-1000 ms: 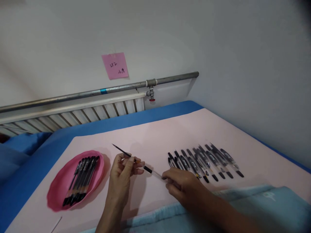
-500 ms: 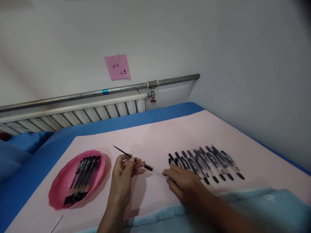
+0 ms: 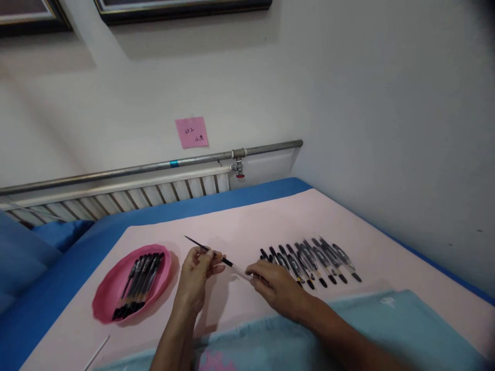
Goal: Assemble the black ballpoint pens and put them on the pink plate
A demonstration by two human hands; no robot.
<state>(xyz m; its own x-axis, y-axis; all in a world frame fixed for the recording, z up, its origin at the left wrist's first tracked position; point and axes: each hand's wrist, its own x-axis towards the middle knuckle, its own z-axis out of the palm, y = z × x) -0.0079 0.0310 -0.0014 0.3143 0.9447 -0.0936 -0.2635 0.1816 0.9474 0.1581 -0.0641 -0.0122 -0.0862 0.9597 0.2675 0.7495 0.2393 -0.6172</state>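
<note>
My left hand (image 3: 199, 269) pinches a thin pen refill (image 3: 198, 243), its dark tip pointing up and left. My right hand (image 3: 273, 286) grips a clear pen barrel (image 3: 241, 272) with a black end piece (image 3: 227, 262). Refill and barrel lie nearly in one line, the black end close by the left fingers. Whether the refill's tail is inside the barrel, I cannot tell. Beyond the right hand, several black pen parts and clear barrels (image 3: 320, 257) lie in a row. Left of my left hand, several assembled-looking black pens (image 3: 137, 283) rest in a pink bowl (image 3: 101, 304).
A pink sheet (image 3: 232, 221) covers the blue-edged table (image 3: 286, 186). A thin white stick (image 3: 96, 353) lies at the lower left, and a light blue cloth (image 3: 363, 319) along the near edge. Behind are a radiator (image 3: 158, 193), a metal pipe (image 3: 135, 169) and a pink note (image 3: 192, 132).
The view has tilted upward, bringing picture frames into sight. My right hand and the barrel have come slightly nearer my left hand, which still pinches the refill.
</note>
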